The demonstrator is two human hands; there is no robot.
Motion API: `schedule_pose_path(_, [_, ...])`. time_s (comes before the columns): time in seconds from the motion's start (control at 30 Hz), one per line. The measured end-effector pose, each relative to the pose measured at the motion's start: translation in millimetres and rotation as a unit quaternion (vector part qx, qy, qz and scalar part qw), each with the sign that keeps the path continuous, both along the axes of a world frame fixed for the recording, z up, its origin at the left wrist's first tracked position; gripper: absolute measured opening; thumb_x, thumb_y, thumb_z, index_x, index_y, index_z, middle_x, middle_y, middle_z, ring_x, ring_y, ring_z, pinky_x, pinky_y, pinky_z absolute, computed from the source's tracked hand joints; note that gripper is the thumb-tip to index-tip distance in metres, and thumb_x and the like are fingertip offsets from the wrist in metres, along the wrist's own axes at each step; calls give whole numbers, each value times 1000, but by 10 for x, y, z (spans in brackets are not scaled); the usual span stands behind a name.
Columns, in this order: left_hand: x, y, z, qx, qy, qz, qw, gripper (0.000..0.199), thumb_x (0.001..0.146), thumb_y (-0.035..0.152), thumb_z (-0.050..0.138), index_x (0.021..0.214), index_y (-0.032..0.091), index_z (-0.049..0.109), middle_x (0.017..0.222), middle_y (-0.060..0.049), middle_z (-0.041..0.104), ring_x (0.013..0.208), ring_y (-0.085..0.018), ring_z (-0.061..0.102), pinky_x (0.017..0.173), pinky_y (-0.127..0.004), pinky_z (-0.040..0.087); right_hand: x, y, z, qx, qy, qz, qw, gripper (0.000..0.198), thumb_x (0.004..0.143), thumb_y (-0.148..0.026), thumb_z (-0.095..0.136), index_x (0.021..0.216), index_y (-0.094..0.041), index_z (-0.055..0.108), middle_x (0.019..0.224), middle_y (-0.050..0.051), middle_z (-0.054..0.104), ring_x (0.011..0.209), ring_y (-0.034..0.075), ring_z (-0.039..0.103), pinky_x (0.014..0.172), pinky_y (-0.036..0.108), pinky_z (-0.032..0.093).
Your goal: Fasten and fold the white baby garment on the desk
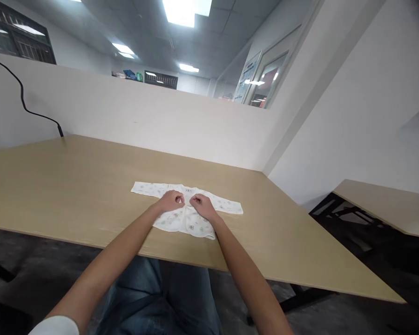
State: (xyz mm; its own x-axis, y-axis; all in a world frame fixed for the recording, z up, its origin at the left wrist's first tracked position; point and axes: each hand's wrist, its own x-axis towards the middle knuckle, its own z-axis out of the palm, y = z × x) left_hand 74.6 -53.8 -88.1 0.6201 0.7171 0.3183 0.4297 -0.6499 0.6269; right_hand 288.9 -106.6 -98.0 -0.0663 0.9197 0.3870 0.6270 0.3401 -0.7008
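A small white baby shirt (198, 224) with a pale printed pattern lies spread on the tan table (101, 186), long sleeves stretched out to both sides and the neckline away from me. My left hand (171, 201) is closed in a pinch at the middle of its front, fingertips pressed to the cloth. Opposite it, a short gap away, my right hand (203, 205) pinches the cloth on the other side of the front centre line. Both hands hide part of the chest, and exactly how much fabric sits between the fingertips is hard to see.
A low white partition (167, 118) stands behind the table. At the back left a black gooseneck stalk (23, 95) rises from the table edge. A second table (387, 204) stands to the right, past a gap. My legs in jeans (160, 298) are under the front edge.
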Motion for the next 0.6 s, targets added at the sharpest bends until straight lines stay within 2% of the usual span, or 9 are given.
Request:
schedule_pose_path(0.3, [5,69,-64,-14,1,-3,1000,19,74,26,62,84,19,76,67,2,56,64,-14,52,60,-25,34,1,-9,8,16,-25,48,998,20,85,-33,59,83,-18,72,81,3,67,74,16,55,72,28,43])
schedule_pose_path(0.43, [7,61,-56,-18,11,-5,1000,18,76,27,63,85,19,77,68,2,57,65,-14,53,61,-25,35,-19,-32,48,18,-5,49,999,18,83,-32,60,89,-18,71,77,1,63,72,15,54,71,28,43])
schedule_pose_path(0.53, [19,18,-30,15,32,20,999,16,78,27,64,86,20,76,71,0,61,71,-17,55,67,-26,37,-46,-107,135,2,27,53,998,18,81,-33,65,90,-18,67,74,-1,60,68,14,51,66,26,42])
schedule_pose_path(0.6, [28,-8,-6,59,49,64,995,14,79,30,67,84,20,76,73,-3,64,79,-20,57,73,-28,39,-65,-179,197,-31,30,69,997,19,80,-37,68,83,-19,63,70,-3,57,63,12,47,60,25,39])
